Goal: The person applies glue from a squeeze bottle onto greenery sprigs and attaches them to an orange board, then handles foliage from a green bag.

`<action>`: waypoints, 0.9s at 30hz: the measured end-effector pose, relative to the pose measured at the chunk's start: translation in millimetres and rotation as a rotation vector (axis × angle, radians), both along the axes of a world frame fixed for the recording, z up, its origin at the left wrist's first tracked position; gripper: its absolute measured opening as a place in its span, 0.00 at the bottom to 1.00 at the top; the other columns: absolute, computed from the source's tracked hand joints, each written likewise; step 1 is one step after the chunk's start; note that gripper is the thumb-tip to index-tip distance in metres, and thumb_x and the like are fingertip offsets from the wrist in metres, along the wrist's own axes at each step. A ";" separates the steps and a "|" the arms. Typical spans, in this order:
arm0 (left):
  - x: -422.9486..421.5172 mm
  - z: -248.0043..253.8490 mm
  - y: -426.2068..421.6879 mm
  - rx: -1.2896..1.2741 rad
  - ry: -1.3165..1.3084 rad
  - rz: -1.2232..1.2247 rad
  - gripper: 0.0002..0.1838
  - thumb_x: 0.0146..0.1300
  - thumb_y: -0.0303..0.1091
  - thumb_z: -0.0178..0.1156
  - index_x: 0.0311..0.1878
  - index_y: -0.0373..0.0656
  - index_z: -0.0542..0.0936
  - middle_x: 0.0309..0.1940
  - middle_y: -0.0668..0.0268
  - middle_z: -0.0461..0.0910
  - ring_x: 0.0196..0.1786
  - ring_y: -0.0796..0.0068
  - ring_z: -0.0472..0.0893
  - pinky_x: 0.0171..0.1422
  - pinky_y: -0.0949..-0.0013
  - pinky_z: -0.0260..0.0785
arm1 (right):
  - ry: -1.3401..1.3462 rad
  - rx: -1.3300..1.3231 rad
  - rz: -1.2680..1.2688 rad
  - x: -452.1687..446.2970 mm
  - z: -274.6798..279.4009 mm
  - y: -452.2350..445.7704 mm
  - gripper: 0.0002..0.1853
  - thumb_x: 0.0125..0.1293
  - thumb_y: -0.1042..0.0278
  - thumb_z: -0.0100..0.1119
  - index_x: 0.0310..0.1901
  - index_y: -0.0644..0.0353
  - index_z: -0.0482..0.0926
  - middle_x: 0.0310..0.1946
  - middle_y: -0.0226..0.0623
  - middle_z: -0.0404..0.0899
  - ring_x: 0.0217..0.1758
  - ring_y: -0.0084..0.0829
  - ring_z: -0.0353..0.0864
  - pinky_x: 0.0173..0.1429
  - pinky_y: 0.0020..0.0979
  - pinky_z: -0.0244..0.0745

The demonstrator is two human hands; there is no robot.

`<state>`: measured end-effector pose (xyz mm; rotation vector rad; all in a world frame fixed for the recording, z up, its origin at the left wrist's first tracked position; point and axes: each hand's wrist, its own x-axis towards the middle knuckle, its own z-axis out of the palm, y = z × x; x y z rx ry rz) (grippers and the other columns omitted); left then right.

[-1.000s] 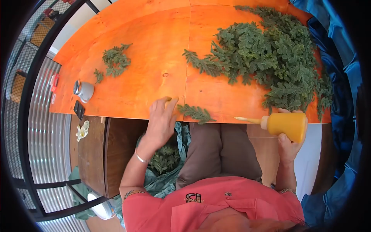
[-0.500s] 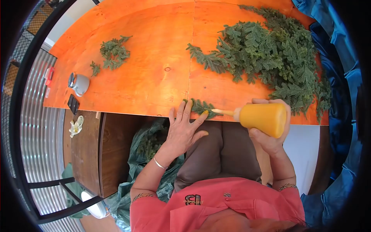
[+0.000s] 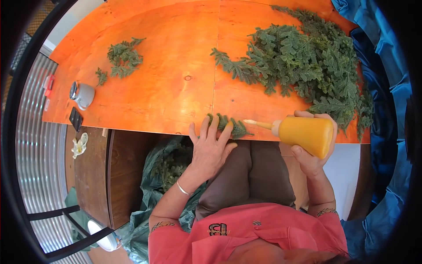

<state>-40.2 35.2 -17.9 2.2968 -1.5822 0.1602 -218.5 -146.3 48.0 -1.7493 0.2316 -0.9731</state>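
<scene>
Two hands at table [image 3: 158, 92] edge: left [image 3: 210, 152] palm-down, fingers spread; right [image 3: 314, 154] gripping yellow bottle [image 3: 306, 134] sideways.

Worktop [image 3: 167, 97]: orange wood, grain visible, thin seam [image 3: 214, 88] running from far edge to near edge, dark knot [image 3: 188, 78] left of seam. Large greenery pile [image 3: 307, 66] across right part, trailing toward near right corner. Smaller bunch [image 3: 125, 58] toward left edge, tiny sprig [image 3: 101, 76] just beside. Grey jar [image 3: 83, 97], black slab [image 3: 76, 119] near near left corner. Red item [image 3: 49, 83] at left edge. Single branch [image 3: 237, 128] along near edge, partly under left hand [image 3: 212, 152].
</scene>
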 end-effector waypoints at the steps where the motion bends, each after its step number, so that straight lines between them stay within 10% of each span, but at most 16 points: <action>1: -0.3 -2.0 1.8 0.000 0.005 -0.009 0.34 0.58 0.46 0.66 0.65 0.41 0.69 0.65 0.50 0.65 0.69 0.48 0.62 0.71 0.35 0.41 | 0.005 0.002 0.006 -1.0 0.9 -0.9 0.42 0.50 0.67 0.77 0.61 0.62 0.56 0.56 0.53 0.74 0.56 0.41 0.79 0.58 0.40 0.77; 27: 3.8 -11.6 12.1 -0.056 0.056 -0.077 0.37 0.56 0.40 0.69 0.66 0.38 0.65 0.69 0.44 0.62 0.73 0.47 0.61 0.67 0.43 0.48 | 0.048 -0.031 0.106 12.8 3.0 0.5 0.43 0.50 0.72 0.77 0.61 0.63 0.55 0.56 0.55 0.73 0.55 0.41 0.80 0.58 0.39 0.77</action>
